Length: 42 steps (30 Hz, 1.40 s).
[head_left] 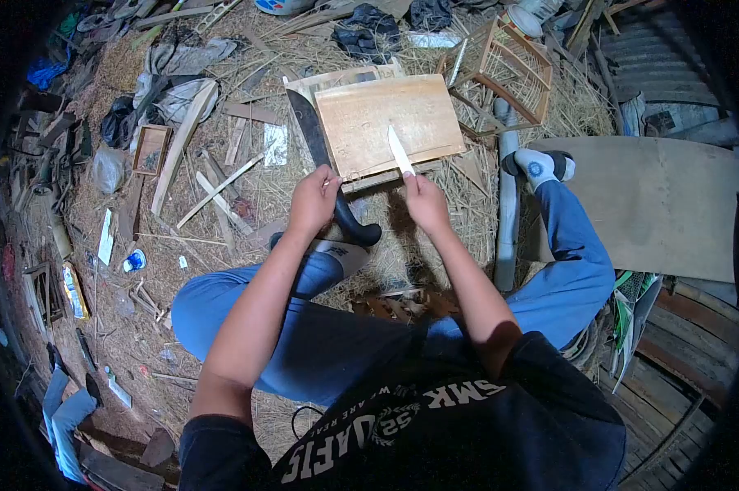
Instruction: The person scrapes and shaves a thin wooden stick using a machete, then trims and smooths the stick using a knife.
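Two hands in play, mid-frame, both just below a pale wooden board [361,119] at upper centre. Right hand [428,203]: thumb and fingers pinching the lower end of a pale knife-shaped piece [400,150]. Piece projects up-frame from the grip, long axis running from lower right to upper left, pointed tip over the board's face. Can't tell from this overhead angle if the tip touches wood or hovers, nor if the piece is metal or wood.

Left hand [310,203]: fingers curled round a machete [307,127] where blade meets handle, by the board's lower-left corner. Dark blade runs up-frame along the board's left edge; hooked black handle sticks out down and right toward frame centre.

Key relation: knife-shaped piece and machete blade both point up-frame, tops leaning left, with most of the board's left half between them. Right hand is nearer the piece; left is nearer the machete. Board's long axis goes across the frame, right end a bit higher.

Around: slatted wooden frame [507,99] upper right, grey pipe [508,204] right of the right hand, plywood sheet [664,204] far right, small wooden tray [151,148] upper left, straw underneath.
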Each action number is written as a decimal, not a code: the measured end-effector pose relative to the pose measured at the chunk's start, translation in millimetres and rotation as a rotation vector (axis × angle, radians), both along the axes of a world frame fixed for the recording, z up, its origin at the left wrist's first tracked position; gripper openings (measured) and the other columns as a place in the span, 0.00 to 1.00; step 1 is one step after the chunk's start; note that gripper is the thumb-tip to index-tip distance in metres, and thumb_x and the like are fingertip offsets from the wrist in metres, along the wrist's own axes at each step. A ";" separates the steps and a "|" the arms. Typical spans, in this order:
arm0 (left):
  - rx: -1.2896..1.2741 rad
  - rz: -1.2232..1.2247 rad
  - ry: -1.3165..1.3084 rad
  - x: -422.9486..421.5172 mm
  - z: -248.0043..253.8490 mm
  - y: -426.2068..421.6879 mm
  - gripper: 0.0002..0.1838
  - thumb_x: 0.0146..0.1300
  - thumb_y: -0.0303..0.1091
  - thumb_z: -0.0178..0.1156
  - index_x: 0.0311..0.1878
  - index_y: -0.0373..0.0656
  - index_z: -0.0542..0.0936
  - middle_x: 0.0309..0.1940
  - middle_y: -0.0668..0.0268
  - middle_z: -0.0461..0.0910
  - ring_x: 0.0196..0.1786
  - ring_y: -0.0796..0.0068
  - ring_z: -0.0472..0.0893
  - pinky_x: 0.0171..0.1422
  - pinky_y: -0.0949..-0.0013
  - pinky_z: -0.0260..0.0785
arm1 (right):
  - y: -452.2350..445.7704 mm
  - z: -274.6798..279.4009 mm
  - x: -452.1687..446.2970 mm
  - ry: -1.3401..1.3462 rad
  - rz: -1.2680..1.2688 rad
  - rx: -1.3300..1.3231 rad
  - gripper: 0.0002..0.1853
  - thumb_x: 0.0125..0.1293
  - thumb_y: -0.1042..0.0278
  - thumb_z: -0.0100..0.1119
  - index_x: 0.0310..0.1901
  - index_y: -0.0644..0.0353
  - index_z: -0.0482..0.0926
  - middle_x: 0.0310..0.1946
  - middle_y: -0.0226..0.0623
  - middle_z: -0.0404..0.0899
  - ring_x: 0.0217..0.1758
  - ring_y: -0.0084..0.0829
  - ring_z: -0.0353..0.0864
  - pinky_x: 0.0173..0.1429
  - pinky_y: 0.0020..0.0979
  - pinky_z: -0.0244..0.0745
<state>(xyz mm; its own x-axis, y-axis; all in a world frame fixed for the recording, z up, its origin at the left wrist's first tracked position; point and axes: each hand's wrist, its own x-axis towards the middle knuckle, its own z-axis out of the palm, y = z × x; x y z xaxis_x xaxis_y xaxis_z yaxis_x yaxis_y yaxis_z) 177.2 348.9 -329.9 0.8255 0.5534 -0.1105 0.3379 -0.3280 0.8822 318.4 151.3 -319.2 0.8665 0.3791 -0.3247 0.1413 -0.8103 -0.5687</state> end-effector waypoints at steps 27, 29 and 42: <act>-0.008 0.017 0.019 -1.0 -2.6 -2.5 0.11 0.73 0.36 0.61 0.40 0.39 0.75 0.25 0.54 0.74 0.28 0.63 0.73 0.37 0.62 0.69 | 46.2 -0.7 -62.3 0.096 0.196 0.146 0.24 0.77 0.49 0.47 0.41 0.62 0.84 0.37 0.60 0.83 0.43 0.62 0.83 0.49 0.54 0.76; -0.013 0.025 0.017 -2.4 -4.5 -2.3 0.11 0.73 0.36 0.61 0.40 0.39 0.75 0.25 0.54 0.74 0.28 0.64 0.73 0.37 0.62 0.69 | 43.6 7.7 -54.6 0.144 0.098 0.084 0.25 0.78 0.48 0.46 0.41 0.62 0.84 0.37 0.59 0.84 0.43 0.60 0.84 0.49 0.53 0.76; 0.032 0.008 -0.004 -1.8 -13.0 -3.0 0.11 0.74 0.36 0.61 0.41 0.38 0.76 0.28 0.54 0.78 0.31 0.62 0.77 0.40 0.62 0.71 | 38.9 -6.0 -45.5 -0.025 0.059 0.062 0.23 0.77 0.52 0.48 0.41 0.63 0.86 0.39 0.59 0.84 0.46 0.62 0.83 0.52 0.55 0.77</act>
